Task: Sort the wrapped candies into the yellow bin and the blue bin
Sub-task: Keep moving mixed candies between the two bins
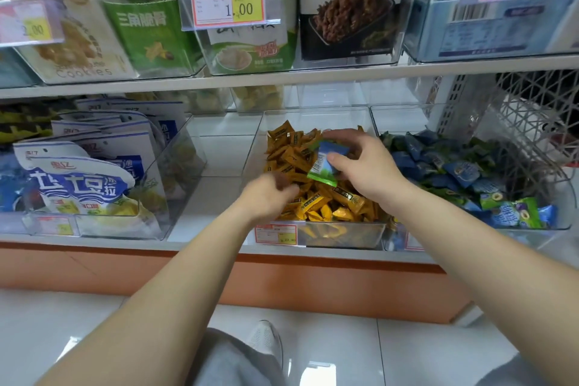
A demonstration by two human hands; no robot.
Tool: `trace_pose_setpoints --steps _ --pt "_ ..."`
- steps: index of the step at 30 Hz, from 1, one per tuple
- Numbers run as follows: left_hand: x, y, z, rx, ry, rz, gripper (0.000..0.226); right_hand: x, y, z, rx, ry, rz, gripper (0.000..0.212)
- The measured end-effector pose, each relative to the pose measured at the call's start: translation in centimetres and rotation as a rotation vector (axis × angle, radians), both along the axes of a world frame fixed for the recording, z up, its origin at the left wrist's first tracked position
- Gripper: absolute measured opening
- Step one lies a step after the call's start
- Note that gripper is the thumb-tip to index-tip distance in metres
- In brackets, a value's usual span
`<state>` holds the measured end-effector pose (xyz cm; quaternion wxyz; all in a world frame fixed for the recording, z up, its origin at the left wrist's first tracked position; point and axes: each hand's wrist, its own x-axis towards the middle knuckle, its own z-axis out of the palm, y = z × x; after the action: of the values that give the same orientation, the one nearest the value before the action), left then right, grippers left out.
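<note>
A clear bin [341,233] on the lower shelf is full of yellow wrapped candies [326,203]. To its right a second clear bin [560,197] holds blue and green wrapped candies [463,172]. My right hand [363,163] pinches a blue and green wrapped candy [327,163] above the yellow pile. My left hand [269,194] reaches into the yellow candies at the bin's left side with curled fingers; whether it holds one is hidden.
Clear bins of blue and white snack bags [84,178] stand to the left. An upper shelf [282,76] carries snack boxes and price tags [230,1]. A white wire rack [520,116] is at the right. My knee and shoe [263,341] are on the tiled floor.
</note>
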<state>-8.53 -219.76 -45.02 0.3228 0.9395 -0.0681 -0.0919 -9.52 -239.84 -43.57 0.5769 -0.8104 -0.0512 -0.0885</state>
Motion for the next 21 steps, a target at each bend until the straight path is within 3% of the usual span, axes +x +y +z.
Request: trace_pose_setpoints --steps 2,7,10,14,19,21 --pt "0.3 0.0 -0.9 0.216 0.072 -0.068 0.041 -0.1 -0.6 -0.4 -0.172 -0.046 0.005 0.037" --pt "1.2 -1.0 -1.3 0.324 0.161 -0.114 0.043 -0.5 -0.9 -1.2 -0.384 -0.054 0.062 0.039" --pt "1.5 -1.2 -1.7 0.277 0.187 -0.146 0.051 -0.7 -0.5 -1.8 -0.405 0.021 0.037 0.037" --pt "1.9 -0.9 -1.7 0.127 0.203 -0.174 0.033 -0.5 -0.1 -2.7 -0.505 0.027 0.086 0.038" --pt "2.4 -1.1 -1.7 0.131 0.249 -0.162 0.021 -0.5 0.5 -3.4 -0.563 0.018 0.081 0.040" --pt "2.4 -1.2 -1.7 0.141 0.289 -0.170 0.027 -0.4 0.5 -3.6 -0.561 0.017 0.079 0.040"
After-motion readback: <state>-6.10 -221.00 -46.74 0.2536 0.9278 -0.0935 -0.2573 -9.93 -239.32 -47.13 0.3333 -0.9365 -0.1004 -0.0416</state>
